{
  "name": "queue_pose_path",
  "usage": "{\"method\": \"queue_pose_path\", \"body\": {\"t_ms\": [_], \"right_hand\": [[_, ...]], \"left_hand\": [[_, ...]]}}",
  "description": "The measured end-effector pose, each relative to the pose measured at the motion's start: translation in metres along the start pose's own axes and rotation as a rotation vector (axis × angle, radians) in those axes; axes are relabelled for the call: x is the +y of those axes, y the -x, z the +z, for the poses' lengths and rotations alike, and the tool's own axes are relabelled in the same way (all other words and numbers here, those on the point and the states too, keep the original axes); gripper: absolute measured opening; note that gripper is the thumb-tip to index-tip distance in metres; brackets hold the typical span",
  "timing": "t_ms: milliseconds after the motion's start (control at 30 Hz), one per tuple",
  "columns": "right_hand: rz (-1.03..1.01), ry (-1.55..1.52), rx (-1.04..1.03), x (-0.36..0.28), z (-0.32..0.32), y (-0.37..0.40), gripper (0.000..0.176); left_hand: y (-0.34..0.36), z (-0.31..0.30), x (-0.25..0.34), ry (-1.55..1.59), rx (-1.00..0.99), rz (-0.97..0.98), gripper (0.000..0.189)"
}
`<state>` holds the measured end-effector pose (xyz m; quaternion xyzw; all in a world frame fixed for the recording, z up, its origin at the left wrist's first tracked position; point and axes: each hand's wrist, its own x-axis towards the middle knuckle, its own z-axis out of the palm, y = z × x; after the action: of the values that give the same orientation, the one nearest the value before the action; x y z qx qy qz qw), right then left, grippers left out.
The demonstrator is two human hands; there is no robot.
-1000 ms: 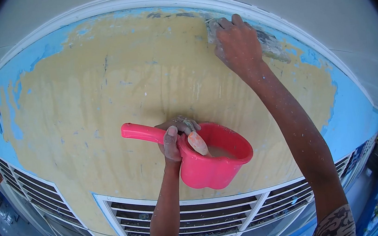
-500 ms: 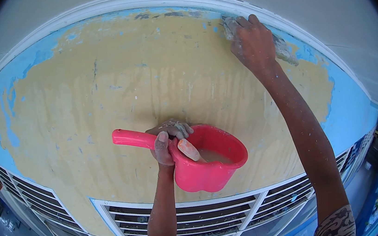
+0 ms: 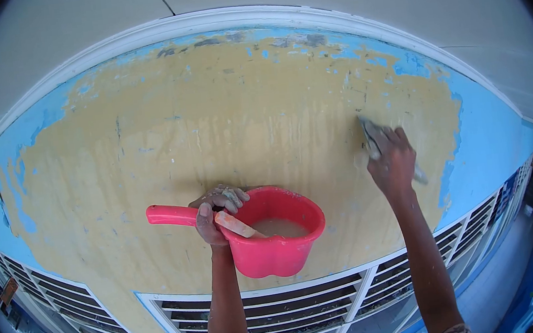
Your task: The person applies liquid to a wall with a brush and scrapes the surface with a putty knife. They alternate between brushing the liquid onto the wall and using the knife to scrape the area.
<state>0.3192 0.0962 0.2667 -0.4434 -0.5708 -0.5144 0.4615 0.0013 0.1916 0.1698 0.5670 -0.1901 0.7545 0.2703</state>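
My left hand (image 3: 219,198) grips the bright pink plastic dipper (image 3: 273,258) by its handle, mouth up, presumably so the cloudy liquid (image 3: 281,229) inside won't spill; an orange-and-white tool handle (image 3: 237,225) leans at its rim. My right hand (image 3: 393,160) is clasped round a flat grey scraper-like tool (image 3: 368,132) at the patchy yellow-and-blue wall (image 3: 156,123), well apart from the dipper. I can read no brand or label; the small orange-brown sign (image 3: 9,291) far left is too tiny.
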Motion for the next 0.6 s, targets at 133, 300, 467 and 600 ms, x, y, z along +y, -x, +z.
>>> {"method": "queue_pose_path", "body": {"t_ms": [133, 300, 467, 600], "right_hand": [[0.446, -0.175, -0.287, 0.027, -0.042, 0.233, 0.015], [0.923, -0.251, -0.612, -0.007, -0.149, 0.47, 0.023], [0.899, -0.255, -0.68, -0.006, -0.18, 0.583, 0.024], [0.895, -0.242, -0.715, -0.013, -0.219, 0.707, 0.025]], "left_hand": [[0.001, 0.0, -0.001, 0.012, 0.017, -0.017, 0.06], [-0.001, -0.007, 0.002, -0.065, -0.053, -0.017, 0.06], [0.003, -0.006, 0.0, -0.025, -0.007, 0.001, 0.064], [0.006, -0.005, 0.0, -0.017, -0.023, -0.001, 0.056]]}}
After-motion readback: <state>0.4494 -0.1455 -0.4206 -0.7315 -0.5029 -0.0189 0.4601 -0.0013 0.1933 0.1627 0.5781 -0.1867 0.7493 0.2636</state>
